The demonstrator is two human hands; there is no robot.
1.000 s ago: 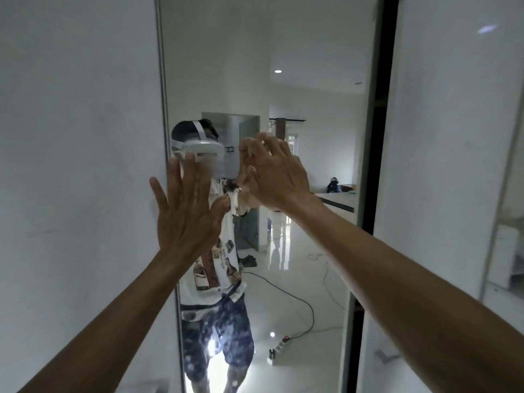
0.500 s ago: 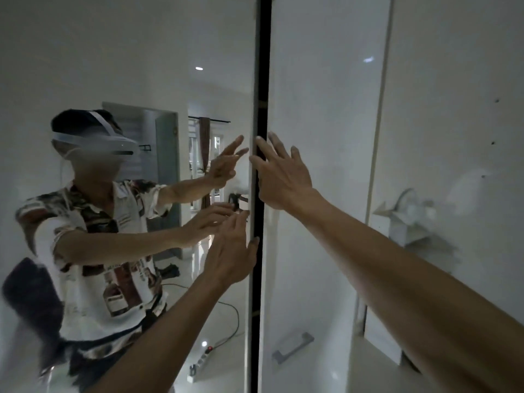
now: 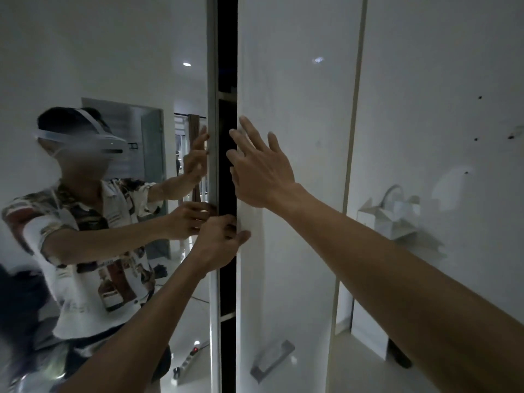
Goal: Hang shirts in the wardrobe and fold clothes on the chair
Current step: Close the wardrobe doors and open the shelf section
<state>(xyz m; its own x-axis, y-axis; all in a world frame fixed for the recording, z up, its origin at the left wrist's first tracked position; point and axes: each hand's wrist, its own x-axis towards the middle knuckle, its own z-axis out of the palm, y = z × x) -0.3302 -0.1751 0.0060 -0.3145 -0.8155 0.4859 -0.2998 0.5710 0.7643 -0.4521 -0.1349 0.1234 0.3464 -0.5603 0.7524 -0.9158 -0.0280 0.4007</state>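
Glossy white panels fill most of the view: the wardrobe (image 3: 297, 80) front, with a white door (image 3: 295, 251) centre-right and another white panel (image 3: 439, 123) to its right. On the left is the mirrored door (image 3: 113, 52), reflecting me in a patterned short-sleeved shirt, with a lit room and doorway behind. Between the mirrored door's metal edge and the white door runs a narrow dark gap (image 3: 227, 171) — the wardrobe is open only a crack, interior black, with a shelf edge just visible high up and another low down. No shirts or chair in view, so I can't say where the clothes are. My right arm reaches in from lower right; right hand (image 3: 262, 171) is open, fingers spread, palm flat on the white door's left edge, fingertips over the gap. My left arm comes up from lower left; left hand (image 3: 219, 239) is lower, fingers curled into the gap around the white door's edge, thumb pressed on its front face — clamped on that edge. The hands are near each other, one above the other, not touching. Low on the white door there's a dim reflection of a metal bar handle (image 3: 272, 360). In the mirror, a power strip (image 3: 190, 360) lies on the floor.
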